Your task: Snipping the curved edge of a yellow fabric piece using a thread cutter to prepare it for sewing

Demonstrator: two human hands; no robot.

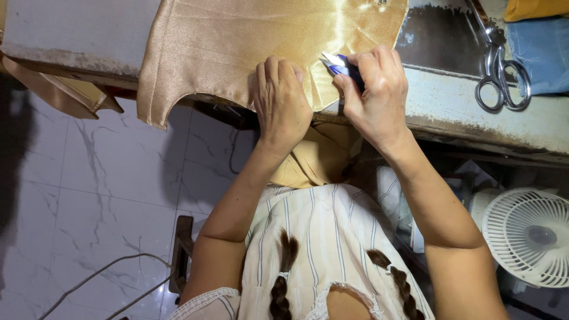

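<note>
A small blue-handled thread snipper (339, 64) sits at the lower edge of a shiny gold fabric piece (237, 41), its short blades pointing left and slightly away from the person, long axis running along the fabric's hem. The right hand (374, 95) has its fingers clenched around the snipper, likely for fine control. Just left of the snipper, the left hand (280, 101) lies palm-down, fingers released and flat, seemingly pinning the fabric taut against the worn pale worktop (462, 106). Well to the right of the fabric, steel scissors (499, 74) rest beside folded blue cloth (542, 53). Below the worktop stands a white fan (527, 234).
</note>
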